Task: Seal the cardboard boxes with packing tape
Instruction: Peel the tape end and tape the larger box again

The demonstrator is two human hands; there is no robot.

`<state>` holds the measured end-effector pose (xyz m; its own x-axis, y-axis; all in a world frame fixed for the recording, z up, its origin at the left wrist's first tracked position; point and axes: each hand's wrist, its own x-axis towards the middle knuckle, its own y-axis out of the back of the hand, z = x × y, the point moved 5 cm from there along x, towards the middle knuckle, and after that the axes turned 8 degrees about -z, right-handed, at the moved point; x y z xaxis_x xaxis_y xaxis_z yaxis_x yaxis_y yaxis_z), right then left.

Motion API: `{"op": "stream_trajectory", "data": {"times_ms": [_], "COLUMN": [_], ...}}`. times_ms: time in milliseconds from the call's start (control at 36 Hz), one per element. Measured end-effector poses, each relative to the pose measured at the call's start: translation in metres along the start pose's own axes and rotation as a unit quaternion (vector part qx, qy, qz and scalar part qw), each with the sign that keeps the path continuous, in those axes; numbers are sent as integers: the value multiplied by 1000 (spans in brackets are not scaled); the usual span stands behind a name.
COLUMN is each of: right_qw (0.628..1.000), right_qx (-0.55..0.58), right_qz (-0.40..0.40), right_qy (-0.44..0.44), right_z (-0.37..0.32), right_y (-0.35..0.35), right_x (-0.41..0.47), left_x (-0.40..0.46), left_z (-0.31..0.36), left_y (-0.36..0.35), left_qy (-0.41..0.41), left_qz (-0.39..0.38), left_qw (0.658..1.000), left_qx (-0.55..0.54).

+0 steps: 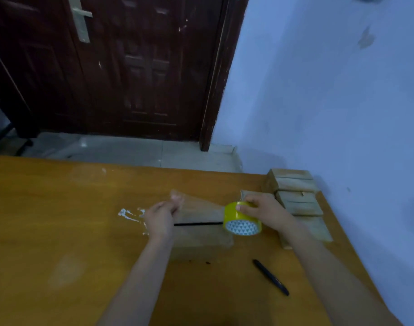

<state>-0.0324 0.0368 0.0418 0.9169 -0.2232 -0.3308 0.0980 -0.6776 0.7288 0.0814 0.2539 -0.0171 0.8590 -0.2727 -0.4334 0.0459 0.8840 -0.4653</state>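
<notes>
Right grip (260, 208) clamps tape roll (242, 220); left grip (162, 214) pinches its strip above box (201, 236)

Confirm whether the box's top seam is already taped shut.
No: the box shows an open dark seam, the tape strip stretched above it.

On the table (60, 208), a pen (270, 277) lies right of the box (201, 234), more boxes (295, 196) behind.

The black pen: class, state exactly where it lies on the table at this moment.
The black pen lies on the orange table, near its right edge, nearer the camera than the cardboard box and the tape roll.
</notes>
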Motion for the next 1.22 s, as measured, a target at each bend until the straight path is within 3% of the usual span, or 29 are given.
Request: {"op": "stream_trajectory", "data": {"times_ms": [83, 167, 278, 333, 389, 444, 639, 889, 1083, 1222], "right_qw": [990, 951, 930, 949, 991, 999, 999, 982, 945, 924], "right_qx": [-125, -265, -332, -287, -111, 4, 37, -186, -325, -373], "right_qz": [0, 19, 57, 72, 58, 53, 16, 21, 10, 26], "right_qy": [-71, -160, -147, -108, -54, -14, 36, 11, -35, -75], "right_z": [5, 15, 18, 18, 20, 25, 32, 28, 40, 47], "right_y": [10, 23, 40, 45, 44, 43, 23, 5, -5, -10], "right_x": [4, 1, 0, -1, -5, -8, -7, 5, 15, 17], "left_x": [5, 3, -1, 1, 4, 7, 3, -3, -6, -7], "left_z": [12, 24, 22, 18, 13, 9, -6, -13, -15, -22], "left_y": [-9, -22, -24, -17, -4, 9, 34, 43, 39, 30], "left_qy": [-4, -18, -21, -14, 4, 23, 45, 37, 7, 7], "left_qz": [17, 5, -2, -1, 16, 35, 67, 104, 111, 117], "left_qw": [1000, 1000, 1000, 1000, 999, 998, 994, 990, 991, 991], "left_qx": [-18, 7, 15, 1, -27, -47, -73, -89, -69, -71]}}
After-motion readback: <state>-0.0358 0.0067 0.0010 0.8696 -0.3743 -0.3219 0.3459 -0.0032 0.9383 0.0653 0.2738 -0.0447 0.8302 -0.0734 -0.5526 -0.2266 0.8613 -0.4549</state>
